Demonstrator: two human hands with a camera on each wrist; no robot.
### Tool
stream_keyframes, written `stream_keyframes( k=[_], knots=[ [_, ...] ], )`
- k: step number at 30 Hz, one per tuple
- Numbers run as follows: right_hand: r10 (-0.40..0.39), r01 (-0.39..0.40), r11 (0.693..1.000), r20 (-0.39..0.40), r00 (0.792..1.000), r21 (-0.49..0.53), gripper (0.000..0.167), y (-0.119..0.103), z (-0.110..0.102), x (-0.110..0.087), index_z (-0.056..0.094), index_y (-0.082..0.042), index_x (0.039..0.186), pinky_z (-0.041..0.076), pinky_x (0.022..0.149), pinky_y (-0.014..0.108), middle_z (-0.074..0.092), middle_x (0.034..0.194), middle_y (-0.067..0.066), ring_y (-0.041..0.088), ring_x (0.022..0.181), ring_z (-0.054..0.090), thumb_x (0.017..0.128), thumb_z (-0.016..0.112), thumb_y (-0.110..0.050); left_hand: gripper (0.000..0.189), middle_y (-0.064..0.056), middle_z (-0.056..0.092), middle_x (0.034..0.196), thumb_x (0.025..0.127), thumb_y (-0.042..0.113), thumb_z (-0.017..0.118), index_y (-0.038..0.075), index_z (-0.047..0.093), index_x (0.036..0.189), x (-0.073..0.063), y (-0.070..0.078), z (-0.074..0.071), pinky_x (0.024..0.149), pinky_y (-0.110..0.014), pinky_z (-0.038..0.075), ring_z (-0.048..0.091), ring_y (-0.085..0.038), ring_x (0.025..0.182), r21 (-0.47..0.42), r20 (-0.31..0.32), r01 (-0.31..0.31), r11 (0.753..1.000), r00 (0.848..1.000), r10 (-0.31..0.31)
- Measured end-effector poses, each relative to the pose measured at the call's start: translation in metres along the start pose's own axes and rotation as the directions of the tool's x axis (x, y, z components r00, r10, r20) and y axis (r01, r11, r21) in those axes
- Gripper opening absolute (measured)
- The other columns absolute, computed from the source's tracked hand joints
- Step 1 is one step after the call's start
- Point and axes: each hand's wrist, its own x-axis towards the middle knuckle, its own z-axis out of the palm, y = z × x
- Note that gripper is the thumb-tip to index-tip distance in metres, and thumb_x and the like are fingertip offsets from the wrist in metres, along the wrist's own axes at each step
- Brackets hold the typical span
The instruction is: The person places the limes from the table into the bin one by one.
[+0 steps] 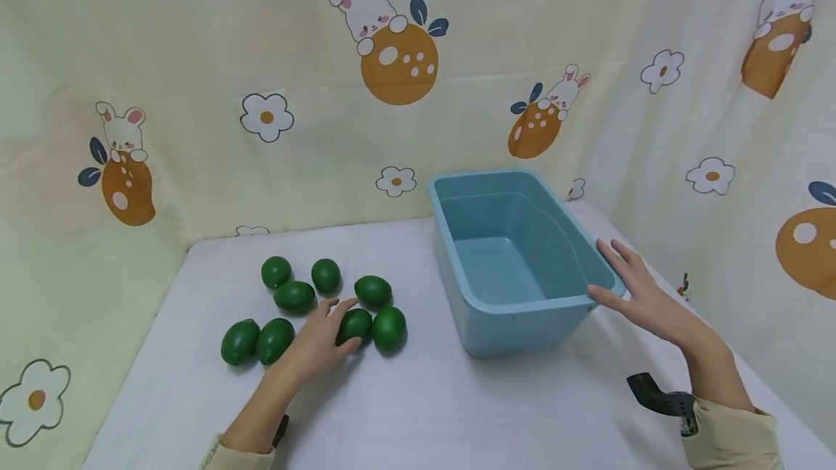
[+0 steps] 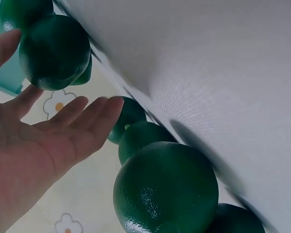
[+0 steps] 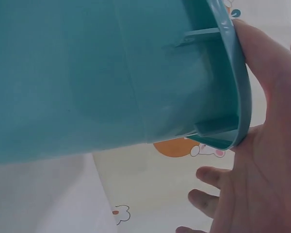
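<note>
The left hand (image 1: 321,339) has fingers apart around a green lime (image 1: 356,325), other limes (image 1: 390,329) nearby on the counter (image 1: 444,412); the right hand (image 1: 643,303), fingers spread, touches the blue tub (image 1: 516,336).

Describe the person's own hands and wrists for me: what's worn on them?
No gloves show on the left hand or right hand. The left sleeve and right sleeve are plain beige. A curved black attachment shows at the right cuff; a small dark piece shows by the left.
</note>
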Motion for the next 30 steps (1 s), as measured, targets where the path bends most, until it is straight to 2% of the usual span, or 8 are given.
stream_keyframes(
  k=[7,14,17,24,30],
  knots=[
    [0.017,-0.021,0.999,0.070,0.997,0.047,0.082,0.003,-0.005,-0.008,-0.005,-0.024,0.153,0.022,0.083,0.083,-0.010,0.156,0.024,0.059,0.136,0.001,0.094,0.050,-0.038,0.066,-0.021,0.036,0.146,0.086,0.031,0.070,0.021,0.040,0.144,0.002,0.002,0.004,0.101,-0.057,0.040,0.044,-0.040,0.130,-0.013,0.041,0.010,1.000,0.999,-0.009],
    [-0.020,0.014,0.996,0.071,0.997,0.090,0.081,0.003,-0.005,-0.012,-0.005,-0.022,0.154,0.027,0.086,0.080,0.008,0.155,0.026,0.052,0.133,0.018,0.095,0.050,-0.033,0.065,-0.016,0.044,0.141,0.087,0.031,0.069,0.019,0.039,0.144,0.004,0.003,0.006,0.103,-0.053,0.039,0.047,-0.034,0.127,-0.034,0.064,-0.001,0.999,0.998,0.003],
    [-0.017,0.010,0.996,0.080,0.997,0.089,0.081,0.003,-0.006,-0.012,-0.007,-0.023,0.153,0.028,0.086,0.080,0.010,0.155,0.026,0.053,0.132,0.021,0.096,0.050,-0.033,0.064,-0.014,0.048,0.137,0.087,0.031,0.069,0.020,0.040,0.143,0.006,0.005,0.006,0.102,-0.051,0.041,0.050,-0.031,0.124,-0.026,0.072,-0.004,1.000,0.997,0.006],
    [0.030,-0.037,0.997,0.092,0.995,0.067,0.083,0.001,-0.006,-0.006,-0.011,-0.028,0.152,0.027,0.086,0.080,0.008,0.155,0.027,0.057,0.132,0.021,0.096,0.050,-0.037,0.061,-0.013,0.055,0.128,0.084,0.028,0.072,0.018,0.045,0.138,0.012,0.009,0.003,0.096,-0.049,0.046,0.056,-0.029,0.115,-0.001,0.061,0.000,1.000,0.998,0.000],
    [0.062,-0.069,0.995,0.090,0.994,0.076,0.084,0.000,0.001,0.000,-0.012,-0.030,0.151,0.025,0.087,0.081,0.006,0.156,0.027,0.059,0.133,0.019,0.096,0.049,-0.041,0.060,-0.015,0.055,0.130,0.082,0.027,0.074,0.016,0.047,0.135,0.013,0.014,-0.006,0.096,-0.050,0.046,0.056,-0.031,0.114,0.030,0.038,0.025,0.999,0.999,-0.026]
  ],
)
